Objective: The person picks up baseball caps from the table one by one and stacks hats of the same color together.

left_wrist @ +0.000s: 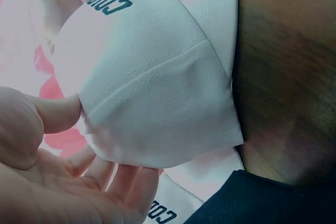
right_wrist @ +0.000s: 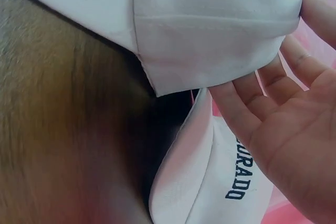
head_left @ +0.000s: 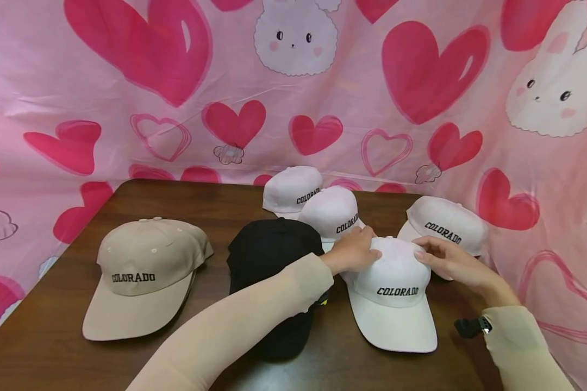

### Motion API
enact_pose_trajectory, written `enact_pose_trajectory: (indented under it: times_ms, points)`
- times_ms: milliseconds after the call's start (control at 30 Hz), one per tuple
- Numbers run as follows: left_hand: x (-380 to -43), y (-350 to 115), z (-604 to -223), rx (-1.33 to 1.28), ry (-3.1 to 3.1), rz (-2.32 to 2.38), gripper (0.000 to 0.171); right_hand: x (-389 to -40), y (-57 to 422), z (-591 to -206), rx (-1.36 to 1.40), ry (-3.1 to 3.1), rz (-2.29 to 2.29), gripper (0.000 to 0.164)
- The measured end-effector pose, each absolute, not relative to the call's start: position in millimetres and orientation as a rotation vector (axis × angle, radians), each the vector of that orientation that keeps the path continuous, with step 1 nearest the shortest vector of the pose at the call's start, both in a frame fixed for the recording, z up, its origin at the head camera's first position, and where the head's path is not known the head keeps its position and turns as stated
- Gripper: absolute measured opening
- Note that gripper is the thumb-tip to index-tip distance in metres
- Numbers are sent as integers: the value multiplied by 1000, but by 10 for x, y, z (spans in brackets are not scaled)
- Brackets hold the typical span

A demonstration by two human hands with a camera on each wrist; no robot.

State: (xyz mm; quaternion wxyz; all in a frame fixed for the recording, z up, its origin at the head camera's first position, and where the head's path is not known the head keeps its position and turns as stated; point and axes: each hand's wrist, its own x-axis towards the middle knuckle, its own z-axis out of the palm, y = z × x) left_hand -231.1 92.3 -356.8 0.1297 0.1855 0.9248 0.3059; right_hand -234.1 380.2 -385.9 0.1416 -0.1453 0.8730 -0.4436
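Note:
A white baseball cap (head_left: 391, 304) with COLORADO in dark letters stands at the front right of the table, brim toward me. My left hand (head_left: 353, 250) grips its left side, the thumb on the front of the crown. On the other side, my right hand (head_left: 452, 263) holds the crown with its thumb in front. In the left wrist view the left fingers (left_wrist: 126, 184) curl behind the cap's side panel (left_wrist: 163, 114). The right wrist view has the right fingers (right_wrist: 252, 95) behind the opposite edge of the cap (right_wrist: 210, 51).
A black cap (head_left: 269, 250) lies partly under my left forearm. Left of it sits a beige COLORADO cap (head_left: 147, 260). Two white caps, one farther back (head_left: 291, 190) and one nearer (head_left: 330, 212), overlap behind; another white cap (head_left: 442, 222) is at the right by the pink heart-patterned cloth (head_left: 342, 92).

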Motion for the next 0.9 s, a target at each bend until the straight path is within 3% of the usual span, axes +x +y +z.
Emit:
enact_pose_trajectory:
  times_ms: [400, 900]
  points:
    - [-2533, 1026, -3725, 457, 2706, 896, 37, -2449, 3773, -3852, -347, 2546, -1251, 49]
    - [-2308, 897, -3505, 551, 2766, 937, 43, -2380, 3922, -3778, -401, 2729, -1183, 47]
